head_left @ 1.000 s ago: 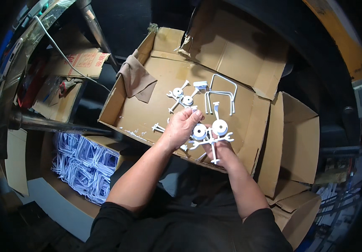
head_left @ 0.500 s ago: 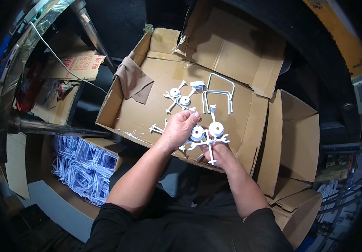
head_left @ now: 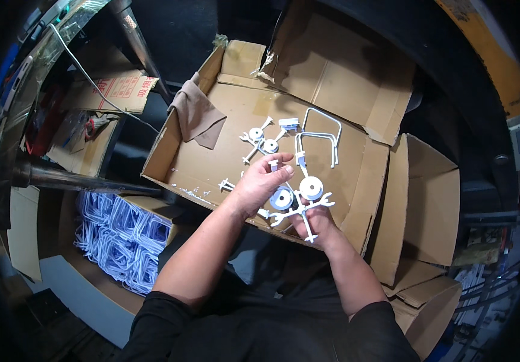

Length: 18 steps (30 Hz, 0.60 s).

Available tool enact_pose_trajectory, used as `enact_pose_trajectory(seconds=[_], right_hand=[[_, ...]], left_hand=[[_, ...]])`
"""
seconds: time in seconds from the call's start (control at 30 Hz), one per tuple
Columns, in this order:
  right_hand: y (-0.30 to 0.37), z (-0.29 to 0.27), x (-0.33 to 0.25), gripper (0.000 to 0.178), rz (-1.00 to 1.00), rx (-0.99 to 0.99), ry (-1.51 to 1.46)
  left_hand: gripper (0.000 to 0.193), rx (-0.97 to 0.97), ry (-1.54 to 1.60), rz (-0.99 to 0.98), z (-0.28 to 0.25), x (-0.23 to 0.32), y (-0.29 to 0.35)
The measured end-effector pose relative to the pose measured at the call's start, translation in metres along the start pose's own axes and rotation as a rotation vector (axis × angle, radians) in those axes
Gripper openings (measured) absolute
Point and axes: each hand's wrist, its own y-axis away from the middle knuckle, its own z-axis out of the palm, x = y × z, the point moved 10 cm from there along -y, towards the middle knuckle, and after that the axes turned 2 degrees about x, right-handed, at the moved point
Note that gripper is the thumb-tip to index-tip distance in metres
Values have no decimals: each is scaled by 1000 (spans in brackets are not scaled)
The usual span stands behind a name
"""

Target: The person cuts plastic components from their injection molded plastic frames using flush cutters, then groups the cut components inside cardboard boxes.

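Observation:
In front of me, over the near side of a shallow cardboard box, I hold a white plastic moulding point(head_left: 303, 208) with two round discs, forked ends and thin stems. My right hand point(head_left: 321, 224) is closed under its lower part, the fingers mostly hidden behind it. My left hand point(head_left: 256, 186) is around the left disc and an upright stem, thumb and forefinger slightly apart beside the stem's tip; its other fingers are hidden. Beyond my hands lie a similar white moulding point(head_left: 263, 140) and white bent U-shaped frames point(head_left: 320, 134). More white pieces point(head_left: 227, 185) show beside my left wrist.
The cardboard box point(head_left: 212, 163) has raised walls, with a brown cloth point(head_left: 198, 114) over its left side. White crumbs point(head_left: 195, 193) lie near its front left edge. At lower left a carton holds many white frames point(head_left: 124, 238). Another open carton point(head_left: 429, 205) stands right. A metal post point(head_left: 139, 45) rises at left.
My left thumb has lifted from the tip of the stem, and its forefinger has straightened. The moulding has tilted slightly in my right hand. The whole view has shifted a little.

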Motion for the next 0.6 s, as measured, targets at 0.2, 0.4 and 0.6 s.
enact_pose_trajectory(seconds=[0.2,0.4,0.6], right_hand=[[10,13,10,19,180,-118,-391],[4,5,-19,22,160,-124,-119],[15,28,51,20,258,-45,-448]], left_hand=[[39,-269,35,-76,30,11,13],[27,-278,-50,-32,19,8,11],[24,-282,-119,-23,20,12,10]])
